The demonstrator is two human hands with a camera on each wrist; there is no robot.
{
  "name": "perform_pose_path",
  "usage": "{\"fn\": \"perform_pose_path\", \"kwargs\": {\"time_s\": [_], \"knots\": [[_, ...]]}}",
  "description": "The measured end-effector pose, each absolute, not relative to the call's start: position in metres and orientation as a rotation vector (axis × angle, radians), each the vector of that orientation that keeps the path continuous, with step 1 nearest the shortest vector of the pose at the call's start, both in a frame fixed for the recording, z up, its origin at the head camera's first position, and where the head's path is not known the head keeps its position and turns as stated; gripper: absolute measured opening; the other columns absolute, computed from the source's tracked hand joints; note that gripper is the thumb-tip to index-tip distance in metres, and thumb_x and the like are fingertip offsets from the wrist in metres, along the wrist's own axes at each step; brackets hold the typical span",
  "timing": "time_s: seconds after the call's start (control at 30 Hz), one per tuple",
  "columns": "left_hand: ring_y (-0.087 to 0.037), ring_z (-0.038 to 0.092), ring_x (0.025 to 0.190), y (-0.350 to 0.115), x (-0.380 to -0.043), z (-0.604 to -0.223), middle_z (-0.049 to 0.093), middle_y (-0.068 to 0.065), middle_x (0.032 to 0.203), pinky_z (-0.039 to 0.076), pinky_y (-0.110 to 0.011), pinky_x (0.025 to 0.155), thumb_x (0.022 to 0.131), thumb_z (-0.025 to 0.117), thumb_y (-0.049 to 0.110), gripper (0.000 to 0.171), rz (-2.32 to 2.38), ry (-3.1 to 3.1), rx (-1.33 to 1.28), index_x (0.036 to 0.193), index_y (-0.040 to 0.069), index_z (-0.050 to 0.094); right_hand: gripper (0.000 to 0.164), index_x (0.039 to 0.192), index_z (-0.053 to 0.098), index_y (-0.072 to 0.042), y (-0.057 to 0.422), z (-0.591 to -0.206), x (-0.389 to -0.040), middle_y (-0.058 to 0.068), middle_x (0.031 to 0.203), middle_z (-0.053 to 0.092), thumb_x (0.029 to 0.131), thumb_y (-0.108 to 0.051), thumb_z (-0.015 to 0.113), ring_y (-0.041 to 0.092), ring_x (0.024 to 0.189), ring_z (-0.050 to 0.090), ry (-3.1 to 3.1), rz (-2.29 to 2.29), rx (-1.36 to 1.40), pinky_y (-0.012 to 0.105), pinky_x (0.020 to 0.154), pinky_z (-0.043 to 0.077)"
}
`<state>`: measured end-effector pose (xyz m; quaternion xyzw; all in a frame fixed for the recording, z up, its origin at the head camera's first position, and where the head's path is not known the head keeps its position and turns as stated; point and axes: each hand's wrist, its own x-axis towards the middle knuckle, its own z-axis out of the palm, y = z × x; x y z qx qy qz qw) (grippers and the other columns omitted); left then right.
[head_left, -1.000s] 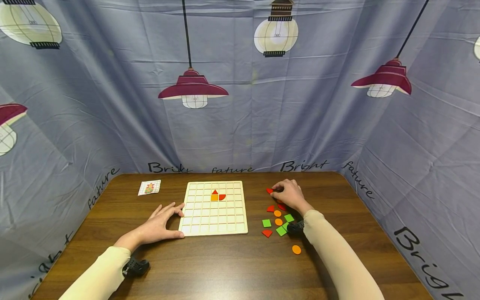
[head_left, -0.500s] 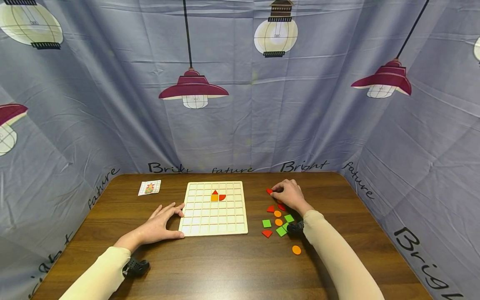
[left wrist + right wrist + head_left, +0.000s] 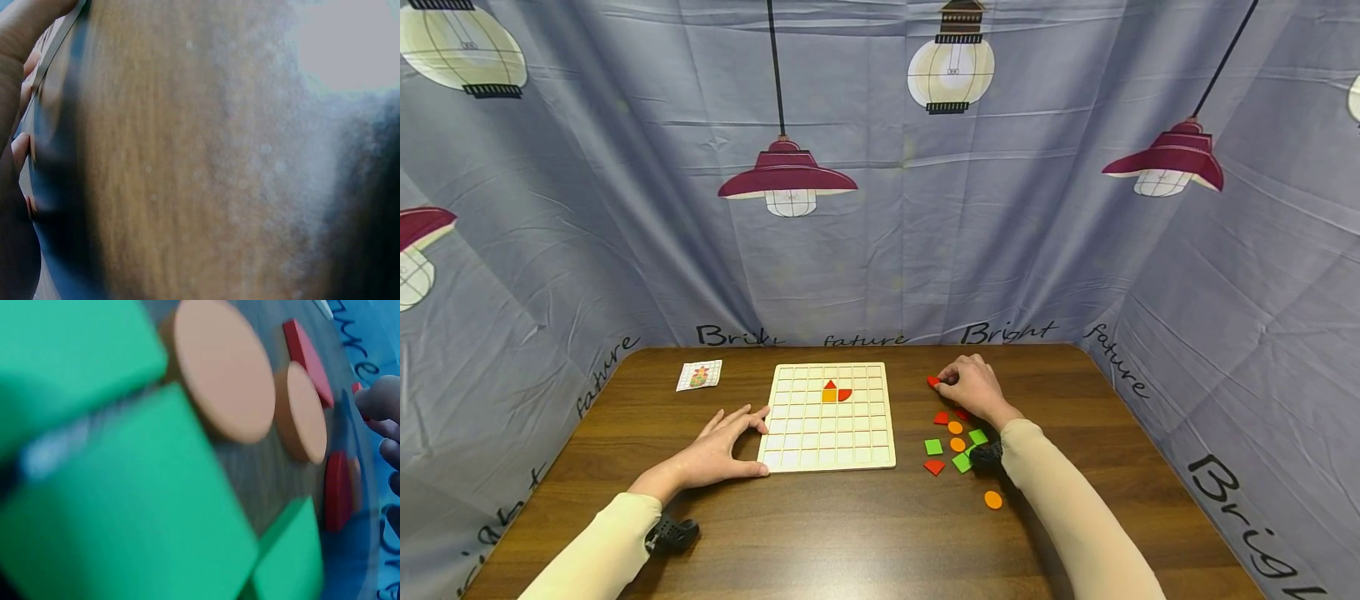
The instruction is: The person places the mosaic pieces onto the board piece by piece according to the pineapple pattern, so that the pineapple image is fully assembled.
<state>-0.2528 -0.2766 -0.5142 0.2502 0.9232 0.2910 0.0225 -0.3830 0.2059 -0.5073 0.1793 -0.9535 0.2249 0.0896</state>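
Note:
A pale gridded board (image 3: 827, 429) lies on the wooden table, bearing a red triangle (image 3: 830, 385), an orange square (image 3: 829, 396) and a red quarter-circle piece (image 3: 844, 394). My left hand (image 3: 718, 450) is spread at the board's left side, thumb by the near corner and index fingertip on the left edge. To the right of the board, my right hand (image 3: 973, 387) pinches a red piece (image 3: 933, 382) between thumb and fingers; its full outline is partly hidden. In the right wrist view that red piece (image 3: 357, 387) shows at the fingertips.
Below the right hand lie loose green squares (image 3: 933, 447), orange discs (image 3: 957, 445) and red pieces (image 3: 934, 467). One orange disc (image 3: 993, 500) sits apart, nearer the front. A small card (image 3: 698, 375) with a colored picture lies at the back left. A patterned curtain (image 3: 865, 250) stands behind the table.
My right hand has shifted slightly left toward the board, and the red piece has moved along with it. The left hand and the board have stayed in place.

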Motion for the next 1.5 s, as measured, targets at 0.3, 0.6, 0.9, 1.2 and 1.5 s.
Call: {"fn": "perform_pose_path", "kwargs": {"time_s": [0.3,0.6,0.9,1.2,1.5], "knots": [[-0.047,0.026,0.149,-0.277,-0.251,-0.511,0.039,-0.013,0.161,0.003,-0.070,0.117,0.082,0.082,0.054,0.054,0.907,2.864,0.787,0.116,0.021,0.056,0.019,0.100,0.078,-0.020,0.161,-0.499,-0.384,-0.007,0.096,0.063,0.089,-0.035,0.079,0.020,0.096,0.049,-2.827,0.695,0.646,0.039,0.086,0.040],[-0.051,0.029,0.145,-0.279,-0.250,-0.518,0.043,-0.017,0.158,0.006,-0.072,0.114,0.080,0.085,0.049,0.052,0.991,2.877,0.852,0.114,0.021,0.056,0.018,0.102,0.078,-0.024,0.096,-0.492,-0.375,-0.010,0.098,0.062,0.090,-0.037,0.077,0.014,0.093,0.046,-2.813,0.711,0.840,0.037,0.085,0.039],[-0.047,0.027,0.148,-0.279,-0.252,-0.516,0.042,-0.013,0.160,0.003,-0.070,0.117,0.082,0.083,0.052,0.054,0.943,2.863,0.794,0.117,0.021,0.056,0.017,0.101,0.079,-0.027,0.044,-0.496,-0.368,-0.014,0.099,0.062,0.090,-0.040,0.076,0.012,0.097,0.047,-2.818,0.651,0.923,0.032,0.087,0.039],[-0.044,0.026,0.150,-0.278,-0.253,-0.514,0.041,-0.011,0.160,0.003,-0.069,0.118,0.082,0.082,0.054,0.055,0.910,2.856,0.768,0.117,0.022,0.055,0.016,0.098,0.079,-0.029,0.013,-0.497,-0.368,-0.017,0.095,0.061,0.088,-0.040,0.076,0.010,0.090,0.043,-2.824,0.547,0.957,0.027,0.078,0.037],[-0.045,0.026,0.150,-0.278,-0.253,-0.511,0.041,-0.012,0.160,0.003,-0.070,0.117,0.082,0.083,0.051,0.054,0.924,2.854,0.778,0.117,0.020,0.055,0.015,0.093,0.079,-0.030,0.004,-0.502,-0.372,-0.017,0.094,0.063,0.087,-0.043,0.077,0.010,0.089,0.045,-2.804,0.505,0.970,0.026,0.077,0.037]]}}
